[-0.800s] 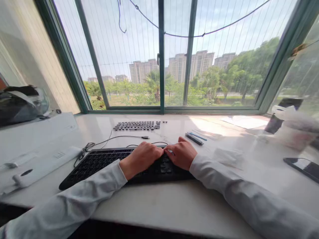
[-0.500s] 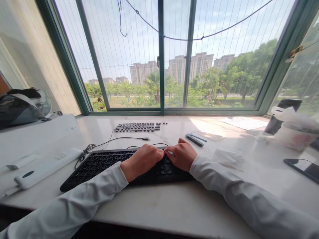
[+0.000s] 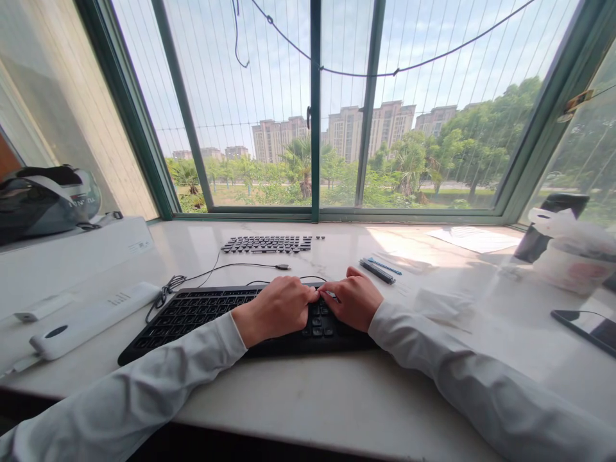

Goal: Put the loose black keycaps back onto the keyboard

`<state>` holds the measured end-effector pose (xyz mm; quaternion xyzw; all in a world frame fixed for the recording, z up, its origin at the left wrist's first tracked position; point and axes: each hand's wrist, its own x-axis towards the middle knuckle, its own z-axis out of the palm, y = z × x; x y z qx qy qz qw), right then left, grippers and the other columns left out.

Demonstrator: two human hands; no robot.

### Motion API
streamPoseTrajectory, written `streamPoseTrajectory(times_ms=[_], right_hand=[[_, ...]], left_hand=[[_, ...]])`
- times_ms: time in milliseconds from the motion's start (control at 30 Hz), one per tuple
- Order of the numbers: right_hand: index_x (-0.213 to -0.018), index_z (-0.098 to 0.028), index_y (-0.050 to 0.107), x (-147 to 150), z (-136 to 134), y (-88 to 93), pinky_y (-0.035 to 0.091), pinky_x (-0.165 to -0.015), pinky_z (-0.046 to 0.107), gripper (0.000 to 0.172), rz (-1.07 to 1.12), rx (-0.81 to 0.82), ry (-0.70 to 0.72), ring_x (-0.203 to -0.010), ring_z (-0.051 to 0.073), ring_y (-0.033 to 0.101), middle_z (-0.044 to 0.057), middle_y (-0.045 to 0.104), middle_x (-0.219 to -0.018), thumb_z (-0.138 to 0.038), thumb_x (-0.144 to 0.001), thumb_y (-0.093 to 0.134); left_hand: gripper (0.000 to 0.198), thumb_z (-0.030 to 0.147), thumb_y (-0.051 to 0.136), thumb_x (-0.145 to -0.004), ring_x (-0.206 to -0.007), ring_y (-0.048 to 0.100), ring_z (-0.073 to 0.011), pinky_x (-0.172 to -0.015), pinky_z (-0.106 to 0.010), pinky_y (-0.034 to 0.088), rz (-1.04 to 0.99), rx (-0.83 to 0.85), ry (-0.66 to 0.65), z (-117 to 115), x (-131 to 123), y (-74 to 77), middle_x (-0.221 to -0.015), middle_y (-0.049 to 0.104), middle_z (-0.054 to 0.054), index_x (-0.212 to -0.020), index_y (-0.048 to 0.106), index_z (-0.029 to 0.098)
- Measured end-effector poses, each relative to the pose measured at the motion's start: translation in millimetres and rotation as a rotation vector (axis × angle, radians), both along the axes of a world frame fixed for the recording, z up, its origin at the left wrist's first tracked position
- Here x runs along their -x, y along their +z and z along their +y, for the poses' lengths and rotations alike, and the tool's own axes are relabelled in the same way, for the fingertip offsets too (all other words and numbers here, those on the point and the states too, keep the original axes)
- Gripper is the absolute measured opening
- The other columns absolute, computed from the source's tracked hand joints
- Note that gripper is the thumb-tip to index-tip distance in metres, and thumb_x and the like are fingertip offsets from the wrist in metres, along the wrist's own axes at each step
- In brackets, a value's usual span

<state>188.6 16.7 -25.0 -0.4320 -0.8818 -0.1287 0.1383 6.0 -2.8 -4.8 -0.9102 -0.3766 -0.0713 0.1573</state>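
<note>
A black keyboard [image 3: 202,321] lies on the white counter, its main section stripped of keycaps, with some keys still seated at its right end. My left hand [image 3: 279,308] is closed over the right part of the board, fingertips pressed together near its upper edge. Touching or almost touching it there, my right hand [image 3: 353,298] is also closed, thumb and fingers pinched over the keys. Whatever sits between the fingertips is hidden. Beyond the board, loose black keycaps [image 3: 267,244] are laid out in rows, with a few small ones [image 3: 320,238] beside them.
A USB cable [image 3: 240,264] curls behind the keyboard. Right of it lie a black strip-like bundle [image 3: 377,271] and a blue stick tool [image 3: 385,265]. A white power strip [image 3: 96,317] is at left; a phone [image 3: 587,327], plastic bag [image 3: 572,250] and paper [image 3: 474,239] are at right.
The view has shifted slightly. Both hands stay pinched at nearly the same spot on the keyboard; no object has visibly moved.
</note>
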Motion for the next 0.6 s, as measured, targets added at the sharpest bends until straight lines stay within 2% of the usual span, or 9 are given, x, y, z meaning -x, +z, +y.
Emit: streamPoseTrajectory(times_ms=[100, 233, 367, 500, 600], right_hand=[[-0.098, -0.023, 0.070, 0, 0, -0.6, 0.029, -0.079, 0.032, 0.031, 0.004, -0.013, 0.004, -0.063, 0.015, 0.062, 0.005, 0.072, -0.073, -0.031, -0.091, 0.040], [-0.096, -0.023, 0.070, -1, 0, -0.5, 0.030, -0.078, 0.031, 0.033, -0.003, -0.032, 0.006, -0.062, 0.016, 0.061, 0.005, 0.071, -0.071, -0.032, -0.092, 0.039], [-0.095, -0.023, 0.070, 0, 1, -0.6, 0.030, -0.078, 0.031, 0.034, -0.006, -0.034, 0.001, -0.061, 0.015, 0.060, 0.005, 0.071, -0.070, -0.034, -0.093, 0.037], [-0.094, -0.024, 0.070, 1, 1, -0.8, 0.030, -0.078, 0.031, 0.035, -0.017, -0.037, -0.009, -0.061, 0.015, 0.060, 0.004, 0.071, -0.070, -0.034, -0.093, 0.037], [-0.095, -0.023, 0.070, 1, 0, -0.7, 0.030, -0.078, 0.031, 0.036, -0.019, -0.032, -0.008, -0.061, 0.015, 0.060, 0.004, 0.072, -0.071, -0.036, -0.094, 0.036]], left_hand=[[0.028, 0.012, 0.044, -0.078, -0.064, 0.062, -0.0196, -0.061, -0.029, 0.046, -0.076, 0.018, 0.000, 2, 2, 0.0, -0.070, 0.069, -0.006, -0.085, 0.070, 0.020], [0.037, 0.009, 0.046, -0.073, -0.072, 0.065, -0.0180, -0.069, -0.028, 0.047, -0.185, 0.077, -0.005, 6, 4, 0.3, -0.079, 0.073, -0.004, -0.093, 0.073, 0.024], [0.039, 0.008, 0.045, -0.071, -0.072, 0.065, -0.0174, -0.073, -0.028, 0.048, -0.222, 0.105, -0.014, 10, 7, -2.0, -0.082, 0.073, -0.003, -0.092, 0.074, 0.024], [0.042, 0.008, 0.046, -0.070, -0.085, 0.066, -0.0169, -0.082, -0.027, 0.048, -0.292, 0.137, 0.004, 13, 9, -5.8, -0.092, 0.073, 0.000, -0.096, 0.073, 0.025], [0.041, 0.008, 0.046, -0.070, -0.081, 0.066, -0.0169, -0.076, -0.027, 0.049, -0.270, 0.142, 0.013, 10, 9, -5.9, -0.091, 0.073, 0.000, -0.096, 0.073, 0.025]])
